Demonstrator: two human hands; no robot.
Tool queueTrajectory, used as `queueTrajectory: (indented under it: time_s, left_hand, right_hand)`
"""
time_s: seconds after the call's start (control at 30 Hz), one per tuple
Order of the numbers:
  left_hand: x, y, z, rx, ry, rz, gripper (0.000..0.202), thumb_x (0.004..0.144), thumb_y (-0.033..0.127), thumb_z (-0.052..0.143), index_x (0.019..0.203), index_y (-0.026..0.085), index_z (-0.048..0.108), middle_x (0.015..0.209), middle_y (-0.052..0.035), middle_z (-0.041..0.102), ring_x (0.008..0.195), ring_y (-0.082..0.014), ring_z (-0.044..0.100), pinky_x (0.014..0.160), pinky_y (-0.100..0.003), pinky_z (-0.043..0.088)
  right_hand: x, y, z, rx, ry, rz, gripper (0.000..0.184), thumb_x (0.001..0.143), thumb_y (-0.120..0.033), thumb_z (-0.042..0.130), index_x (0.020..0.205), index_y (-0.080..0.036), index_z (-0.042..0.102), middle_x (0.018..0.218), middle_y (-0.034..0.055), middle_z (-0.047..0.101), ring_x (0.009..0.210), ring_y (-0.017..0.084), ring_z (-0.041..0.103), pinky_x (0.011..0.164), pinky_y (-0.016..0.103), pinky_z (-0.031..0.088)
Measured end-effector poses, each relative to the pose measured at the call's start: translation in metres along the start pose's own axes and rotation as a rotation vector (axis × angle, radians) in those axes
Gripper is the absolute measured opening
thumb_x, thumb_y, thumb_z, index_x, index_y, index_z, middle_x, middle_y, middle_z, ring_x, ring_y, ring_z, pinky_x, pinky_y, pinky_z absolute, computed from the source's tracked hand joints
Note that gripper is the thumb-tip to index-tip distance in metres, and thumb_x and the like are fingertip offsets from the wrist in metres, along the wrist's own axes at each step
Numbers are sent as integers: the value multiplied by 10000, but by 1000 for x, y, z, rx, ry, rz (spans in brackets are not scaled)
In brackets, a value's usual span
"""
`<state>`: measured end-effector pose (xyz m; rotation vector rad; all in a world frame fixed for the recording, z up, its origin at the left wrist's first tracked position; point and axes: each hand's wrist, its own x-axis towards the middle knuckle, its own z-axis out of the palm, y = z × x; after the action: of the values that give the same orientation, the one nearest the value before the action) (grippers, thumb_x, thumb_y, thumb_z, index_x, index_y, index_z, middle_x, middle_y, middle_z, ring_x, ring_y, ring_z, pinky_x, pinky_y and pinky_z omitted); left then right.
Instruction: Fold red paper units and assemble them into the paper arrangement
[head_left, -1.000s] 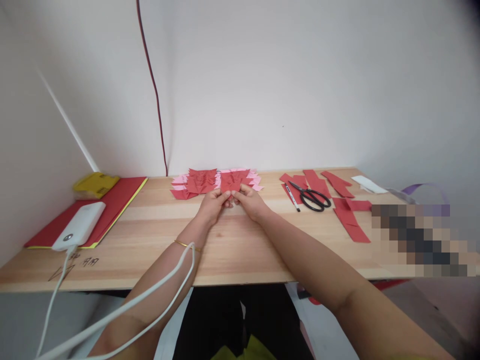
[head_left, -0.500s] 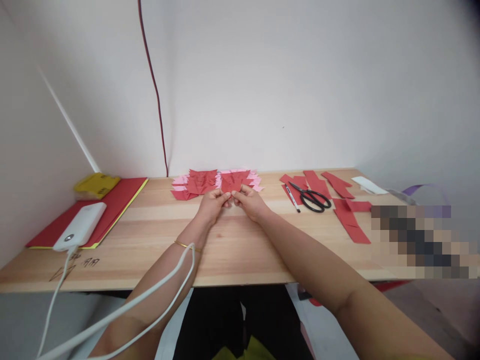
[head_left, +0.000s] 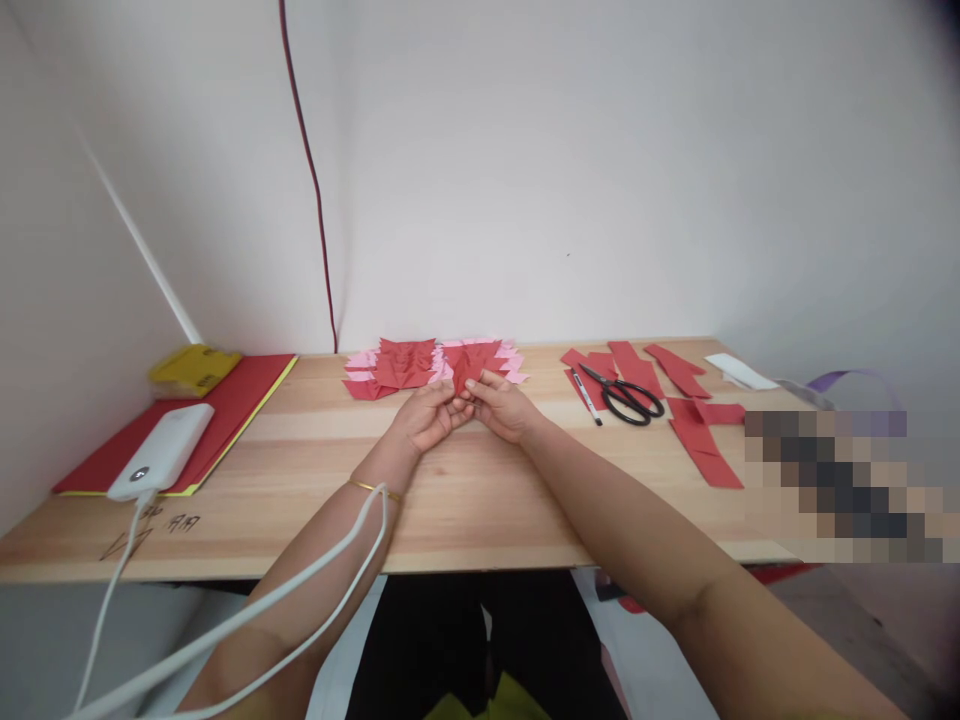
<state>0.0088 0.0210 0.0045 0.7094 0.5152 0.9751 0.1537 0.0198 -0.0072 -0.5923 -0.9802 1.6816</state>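
Note:
My left hand (head_left: 433,412) and my right hand (head_left: 504,404) meet over the middle of the table, fingertips touching. Between thumbs and fingers they pinch a small folded red paper (head_left: 460,384), partly covered by the fingers. Its edges blend with the pile behind, so its full shape is unclear. Just beyond the hands lie rows of folded red paper pieces (head_left: 405,362), with pink folded paper pieces (head_left: 361,366) among them. The left palm is turned partly upward, with its fingers curled.
Scissors (head_left: 631,400) and a pen (head_left: 586,397) lie among red paper strips (head_left: 703,450) on the right. On the left, a white power bank (head_left: 169,452) rests on red sheets (head_left: 247,405) near a yellow packet (head_left: 195,370). Its white cable (head_left: 247,612) crosses my left forearm.
My left hand has turned so more of its palm and curled fingers show, its fingers now reaching under the right fingertips. The right hand has barely shifted; the pile and tools are unmoved.

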Motion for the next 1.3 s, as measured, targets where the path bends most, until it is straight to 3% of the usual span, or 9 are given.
queueTrajectory:
  time_s: [0.17,0.33,0.4,0.6,0.9,1.1,1.3]
  left_hand:
    - [2,1,0,59,102,79,248,684,86,713,891,140,587,638,15,604,603,-76,597,758,-292,537]
    - [2,2,3,118,200,151,275,641,77,730,860,128,572,679,2,629,638,-97,628,802,-337,538]
    - [2,1,4,155,193,164,259,626,93,739,828,118,580,675,-5,633,645,-104,631,807,-349,535]
    - [3,-4,4,241,142,202,276,577,168,774,740,126,554,663,1,641,640,-117,626,770,-361,529]
    - [7,-6,2,454,283,315,282,578,237,727,590,162,455,512,39,539,489,-84,524,567,-234,451]
    - [9,-2,-2,522,348,358,181,593,203,668,575,160,493,461,55,477,447,-67,456,562,-236,457]
    - [7,2,-2,390,286,251,218,569,191,684,568,161,468,460,65,449,422,-54,415,551,-260,482]
  right_hand:
    - [5,1,-1,17,82,-30,323,628,-336,777,855,-223,576,738,-39,597,655,101,539,639,243,446]
    - [10,-2,-5,41,172,-16,400,719,-594,617,821,-211,564,740,8,589,602,110,484,593,258,438]
    - [10,-2,-5,-11,170,-25,437,708,-627,608,823,-207,567,724,10,586,610,115,488,599,263,431]
    - [6,5,-4,-235,136,-183,315,629,-407,752,781,-198,572,661,-41,557,608,97,478,599,238,380]
    - [4,0,-5,-513,168,-256,240,733,-426,623,783,-198,565,589,-57,500,568,99,442,590,244,363]
    - [10,-2,-16,-551,344,-355,270,746,-348,583,981,-222,539,777,-10,595,666,126,519,684,279,422]
    - [3,-15,-14,-837,163,-517,359,702,-187,563,1056,-244,547,1128,52,535,923,176,519,780,315,440]
